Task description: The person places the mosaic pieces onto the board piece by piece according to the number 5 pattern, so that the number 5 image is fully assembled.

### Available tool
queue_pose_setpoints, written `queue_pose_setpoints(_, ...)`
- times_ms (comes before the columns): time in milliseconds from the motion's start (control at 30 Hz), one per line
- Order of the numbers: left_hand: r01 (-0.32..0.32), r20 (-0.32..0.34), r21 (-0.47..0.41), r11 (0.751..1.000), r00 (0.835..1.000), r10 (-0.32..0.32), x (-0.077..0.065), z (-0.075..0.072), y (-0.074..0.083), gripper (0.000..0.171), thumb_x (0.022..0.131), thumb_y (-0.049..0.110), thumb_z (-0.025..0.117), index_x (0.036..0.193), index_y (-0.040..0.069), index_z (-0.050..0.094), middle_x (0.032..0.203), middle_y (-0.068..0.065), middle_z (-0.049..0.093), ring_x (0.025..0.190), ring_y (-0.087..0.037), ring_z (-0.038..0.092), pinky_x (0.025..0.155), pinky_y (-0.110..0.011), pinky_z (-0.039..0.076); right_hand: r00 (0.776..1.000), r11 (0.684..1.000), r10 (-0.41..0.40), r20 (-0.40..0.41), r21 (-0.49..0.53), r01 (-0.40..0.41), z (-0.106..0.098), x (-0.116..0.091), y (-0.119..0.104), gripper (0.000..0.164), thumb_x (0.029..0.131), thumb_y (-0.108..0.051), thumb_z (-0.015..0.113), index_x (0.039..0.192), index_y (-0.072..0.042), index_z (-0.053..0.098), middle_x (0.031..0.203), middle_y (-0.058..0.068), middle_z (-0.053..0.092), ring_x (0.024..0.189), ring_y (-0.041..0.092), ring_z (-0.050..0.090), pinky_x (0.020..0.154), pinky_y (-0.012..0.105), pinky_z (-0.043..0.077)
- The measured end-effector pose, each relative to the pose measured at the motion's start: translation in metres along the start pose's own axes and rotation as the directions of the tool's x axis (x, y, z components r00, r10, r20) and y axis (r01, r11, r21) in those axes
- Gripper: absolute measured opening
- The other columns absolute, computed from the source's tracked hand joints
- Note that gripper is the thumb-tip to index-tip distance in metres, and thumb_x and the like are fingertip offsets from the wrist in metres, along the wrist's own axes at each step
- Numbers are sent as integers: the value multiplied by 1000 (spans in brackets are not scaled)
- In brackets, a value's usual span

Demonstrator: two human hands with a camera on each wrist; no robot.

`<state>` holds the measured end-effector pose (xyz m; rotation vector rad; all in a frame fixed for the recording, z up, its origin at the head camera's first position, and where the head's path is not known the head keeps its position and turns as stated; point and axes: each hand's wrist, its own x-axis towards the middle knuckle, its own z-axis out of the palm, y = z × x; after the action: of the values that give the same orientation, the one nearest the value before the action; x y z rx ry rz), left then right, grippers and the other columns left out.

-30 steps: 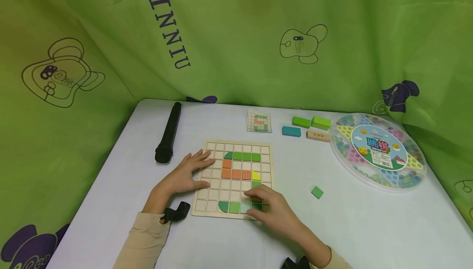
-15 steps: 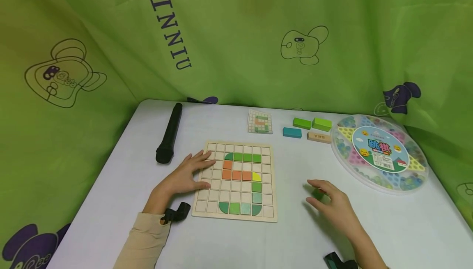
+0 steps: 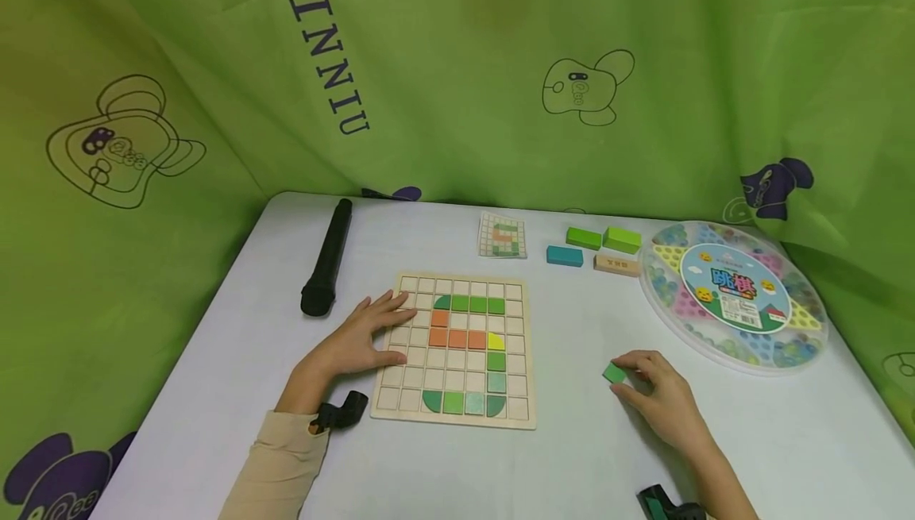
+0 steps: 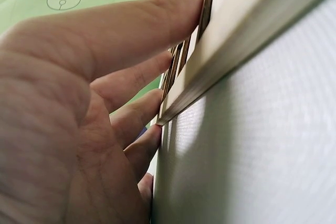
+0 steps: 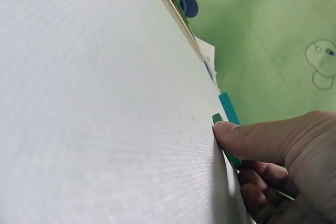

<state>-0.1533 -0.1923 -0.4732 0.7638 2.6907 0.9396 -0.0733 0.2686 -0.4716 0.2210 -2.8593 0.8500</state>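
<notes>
My right hand (image 3: 663, 402) pinches a small green square tile (image 3: 612, 373) between thumb and fingers, at the table surface right of the board. In the right wrist view the thumb lies over the middle of the green tile (image 5: 233, 159). My left hand (image 3: 355, 339) rests with spread fingers on the left edge of a wooden grid board (image 3: 436, 356); its thumb and fingertips touch the board's rim in the left wrist view. Orange tiles (image 3: 457, 338), a yellow rounded tile (image 3: 496, 341) and several green tiles (image 3: 479, 304) sit in the board's cells.
Behind the board lies a pattern card (image 3: 502, 235). Right of it stand a blue block (image 3: 565, 256), two green blocks (image 3: 584, 237) and a wooden block (image 3: 616, 265). A round game box (image 3: 736, 298) lies at the right, a black microphone (image 3: 326, 258) at the left.
My right hand has moved right from the board's lower right corner to the loose green tile and taken it between thumb and fingers. The left hand stays on the board.
</notes>
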Motion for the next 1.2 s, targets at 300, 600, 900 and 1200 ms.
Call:
queue_pose_setpoints(300, -31, -15, 6, 999, 999, 31, -1, -1, 2, 74, 76, 35, 78, 140, 13, 48, 154, -10, 30, 145, -35, 18, 117, -57, 7, 999, 997, -42, -17, 59, 43, 8, 2, -17, 31, 79, -16, 77, 109, -13, 69, 103, -4, 65, 90, 5, 58, 77, 8, 44)
queue_pose_setpoints(600, -42, -26, 19, 999, 999, 43, 0, 1, 0, 73, 76, 37, 77, 139, 13, 49, 153, -12, 32, 144, -37, 20, 116, -58, 8, 981, 968, -191, 22, 172, 184, 30, 17, -64, 35, 74, -8, 79, 106, -13, 70, 99, -8, 64, 86, 10, 61, 75, 26, 54)
queue_pose_setpoints(900, -47, -22, 10, 999, 999, 47, 0, 0, 1, 73, 76, 38, 77, 139, 12, 50, 153, -12, 33, 144, -37, 20, 116, -58, 8, 945, 918, -284, 160, 332, 219, 60, 26, -115, 29, 79, -11, 76, 107, -12, 69, 103, -7, 63, 91, 8, 62, 79, 27, 56)
queue_pose_setpoints(1200, -20, -9, 21, 1000, 1000, 20, 0, -1, 1, 73, 76, 37, 77, 140, 14, 49, 154, -9, 31, 145, -34, 18, 117, -55, 7, 911, 915, -342, 229, 303, 266, 86, 38, -152, 24, 82, -15, 74, 105, -14, 69, 100, -6, 63, 89, 10, 58, 77, 26, 53)
